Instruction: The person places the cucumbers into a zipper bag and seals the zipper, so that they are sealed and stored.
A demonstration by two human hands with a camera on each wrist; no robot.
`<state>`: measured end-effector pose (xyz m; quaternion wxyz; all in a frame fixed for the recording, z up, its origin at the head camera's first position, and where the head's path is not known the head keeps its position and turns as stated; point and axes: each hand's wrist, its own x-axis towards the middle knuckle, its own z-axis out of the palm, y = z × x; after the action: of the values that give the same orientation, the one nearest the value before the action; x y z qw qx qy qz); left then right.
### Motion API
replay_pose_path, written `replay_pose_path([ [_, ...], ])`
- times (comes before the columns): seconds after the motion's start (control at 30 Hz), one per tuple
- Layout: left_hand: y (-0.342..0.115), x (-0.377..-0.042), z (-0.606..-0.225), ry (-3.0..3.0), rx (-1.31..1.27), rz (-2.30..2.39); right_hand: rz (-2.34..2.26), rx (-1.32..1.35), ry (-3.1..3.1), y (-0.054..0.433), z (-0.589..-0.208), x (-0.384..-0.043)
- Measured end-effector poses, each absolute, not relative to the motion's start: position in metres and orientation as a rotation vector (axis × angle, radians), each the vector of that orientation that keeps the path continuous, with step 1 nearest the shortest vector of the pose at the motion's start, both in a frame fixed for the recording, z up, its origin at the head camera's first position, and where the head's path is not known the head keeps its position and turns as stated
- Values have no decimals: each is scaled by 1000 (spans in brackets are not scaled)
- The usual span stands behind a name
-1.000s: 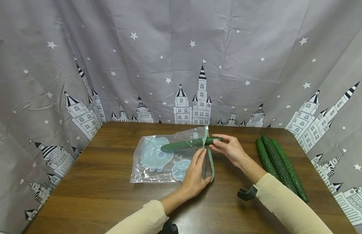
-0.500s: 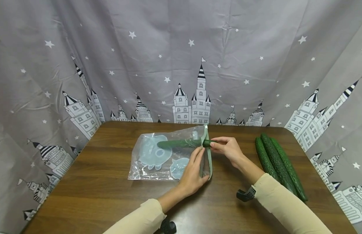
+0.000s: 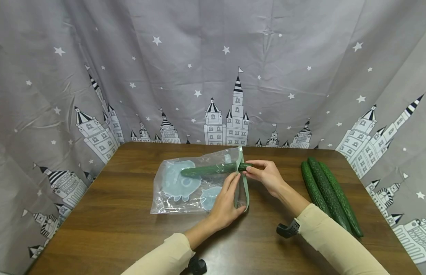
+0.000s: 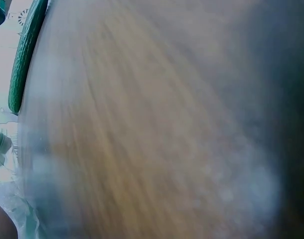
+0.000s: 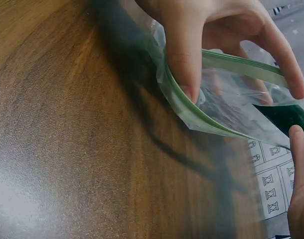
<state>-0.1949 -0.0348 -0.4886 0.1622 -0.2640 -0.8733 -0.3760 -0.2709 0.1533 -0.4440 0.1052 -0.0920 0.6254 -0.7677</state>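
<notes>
A clear zip bag (image 3: 157, 204) with a pale green zip edge and pale blue cartoon shapes lies on the table, mouth to the right. My left hand (image 3: 224, 206) holds the mouth's edge; in the right wrist view its thumb (image 5: 184, 59) is at the near rim and its fingers spread across to the far one. Most of a cucumber (image 3: 209, 170) lies inside the bag. Its right end sticks out, and my right hand (image 3: 269, 178) pinches it between thumb and fingers. Blur covers most of the left wrist view, which shows the bag's edge (image 4: 25, 216) at lower left.
Several cucumbers (image 3: 328, 194) lie side by side on the right of the brown wooden table (image 3: 106, 229). A grey curtain (image 3: 185, 57) printed with castles and stars hangs behind the table and at both sides.
The cucumber has slid left, deeper into the bag, and my right hand has moved left with it. My left hand stays at the bag's mouth, shifted slightly left.
</notes>
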Motion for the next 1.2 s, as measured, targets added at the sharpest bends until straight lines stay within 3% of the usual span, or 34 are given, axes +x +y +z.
replay_pose_path([
  [0.33, -33, -194, -489, -2526, -800, -1029, -2183, -137, 1933, 140, -452, -276],
  [0.63, -34, -192, -490, -2510, -789, -1113, -2013, -228, 2048, 128, -458, -292],
  [0.9, -35, -195, -493, -2480, -725, -1182, -1947, -53, 2354, 115, -458, -295],
  [1.2, -36, -195, -490, -2515, -668, -1227, -1894, -178, 2295, 137, -450, -284],
])
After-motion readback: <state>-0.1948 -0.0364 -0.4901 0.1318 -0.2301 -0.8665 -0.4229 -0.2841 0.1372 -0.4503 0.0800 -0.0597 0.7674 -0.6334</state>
